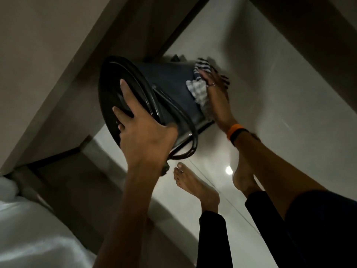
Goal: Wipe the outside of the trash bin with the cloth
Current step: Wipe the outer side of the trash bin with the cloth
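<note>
A dark blue trash bin point(166, 82) with a black lid stands on the white floor, tilted toward me. My left hand point(141, 130) grips the lid's rim, fingers spread on the lid top and thumb under the edge. My right hand point(216, 93) presses a striped and checked cloth point(199, 89) against the bin's right side wall. An orange and black band sits on my right wrist. The bin's far side and base are hidden.
A beige cabinet panel point(58, 74) rises close behind and left of the bin. A dark furniture edge point(309, 45) runs at the upper right. My bare feet point(193, 182) stand on the glossy floor just below the bin. White bedding point(29, 229) fills the lower left.
</note>
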